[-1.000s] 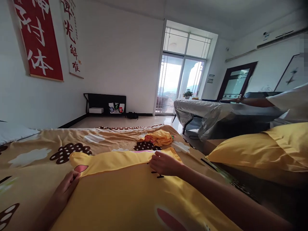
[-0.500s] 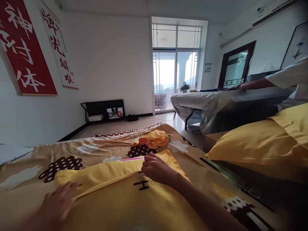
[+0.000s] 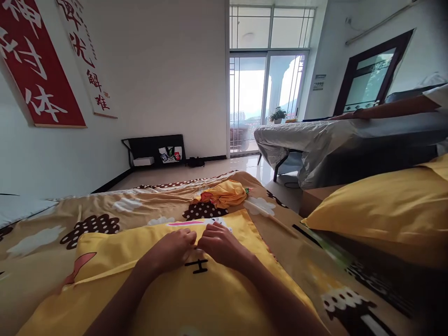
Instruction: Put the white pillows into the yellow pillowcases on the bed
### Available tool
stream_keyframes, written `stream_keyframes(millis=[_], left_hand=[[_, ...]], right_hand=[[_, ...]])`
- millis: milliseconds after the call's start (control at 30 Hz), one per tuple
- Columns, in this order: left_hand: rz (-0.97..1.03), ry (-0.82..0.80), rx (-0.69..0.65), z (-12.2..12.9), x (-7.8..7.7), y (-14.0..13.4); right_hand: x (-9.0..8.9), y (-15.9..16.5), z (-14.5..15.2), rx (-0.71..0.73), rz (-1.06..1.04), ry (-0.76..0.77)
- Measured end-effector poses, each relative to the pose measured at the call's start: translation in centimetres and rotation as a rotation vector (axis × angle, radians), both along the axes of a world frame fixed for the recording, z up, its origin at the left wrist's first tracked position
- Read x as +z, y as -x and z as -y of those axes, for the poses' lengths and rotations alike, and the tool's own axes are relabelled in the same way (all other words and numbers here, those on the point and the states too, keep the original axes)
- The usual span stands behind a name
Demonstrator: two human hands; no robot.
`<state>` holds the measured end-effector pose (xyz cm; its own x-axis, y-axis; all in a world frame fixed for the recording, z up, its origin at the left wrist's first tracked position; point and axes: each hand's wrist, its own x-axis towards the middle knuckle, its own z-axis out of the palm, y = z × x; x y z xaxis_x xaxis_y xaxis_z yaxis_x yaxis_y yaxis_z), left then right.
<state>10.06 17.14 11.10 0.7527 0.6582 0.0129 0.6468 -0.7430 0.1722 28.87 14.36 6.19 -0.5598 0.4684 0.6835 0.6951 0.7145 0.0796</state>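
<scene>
A yellow pillowcase (image 3: 175, 298) lies in front of me, its lower part plump. It has a black "H" print, a pink and white print near the far edge, and a fold running across it. My left hand (image 3: 175, 249) is closed with its fingertips pinching the cloth along this fold, just above the "H". Close beside it, almost touching, my right hand (image 3: 221, 243) is also closed on the cloth. The fingertips hide the exact spot they grip. Just beyond lies a crumpled yellow-orange cloth (image 3: 227, 192).
A brown patterned bedsheet (image 3: 133, 214) spreads underneath. At right, a full yellow pillow (image 3: 385, 196) rests on a cardboard box (image 3: 313, 198). Behind it another person's arm (image 3: 395, 108) reaches over a plastic-covered table (image 3: 280, 135). A low black rack (image 3: 143, 147) stands by the wall.
My left hand has moved from the pillowcase's left side, where it lay flat, to beside my right hand, and its fingers have closed. My right hand stays near the fold.
</scene>
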Motion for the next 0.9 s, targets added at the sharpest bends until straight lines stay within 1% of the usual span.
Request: stream_keyframes(millis=[100, 200, 233, 267, 333, 400, 433, 533, 633, 733, 900], left_hand=[[0.178, 0.088, 0.03, -0.1, -0.7, 0.8], [0.313, 0.116, 0.063, 0.0, -1.6, 0.8], [0.343, 0.111, 0.068, 0.0, -2.0, 0.7], [0.37, 0.1, 0.072, 0.0, -2.3, 0.5], [0.41, 0.077, 0.077, 0.0, -2.9, 0.2], [0.448, 0.057, 0.077, 0.0, -3.4, 0.1], [0.465, 0.052, 0.077, 0.1, -3.5, 0.2], [0.498, 0.036, 0.083, 0.1, -3.6, 0.3], [0.501, 0.007, 0.088, 0.0, -3.6, 0.5], [0.459, -0.024, 0.094, 0.1, -3.6, 0.6], [0.227, -0.152, 0.125, 0.6, -3.3, 0.5]], right_hand=[[-0.2, 0.1, -0.2, 0.043, -0.087, 0.123], [0.3, 0.0, 0.2, 0.077, -0.164, 0.274], [0.6, 0.0, 0.4, 0.055, -0.196, 0.319], [0.9, 0.0, 0.7, 0.005, -0.23, 0.358], [1.7, 0.1, 1.3, -0.162, -0.264, 0.423], [2.3, 0.5, 2.0, -0.326, -0.224, 0.489], [2.6, 0.8, 2.4, -0.377, -0.18, 0.522], [3.0, 2.2, 3.1, -0.471, -0.052, 0.587], [3.1, 3.5, 3.2, -0.511, 0.032, 0.572], [3.2, 4.1, 2.9, -0.498, 0.027, 0.6], [4.4, 4.1, 2.6, -0.5, -0.068, 0.717]])
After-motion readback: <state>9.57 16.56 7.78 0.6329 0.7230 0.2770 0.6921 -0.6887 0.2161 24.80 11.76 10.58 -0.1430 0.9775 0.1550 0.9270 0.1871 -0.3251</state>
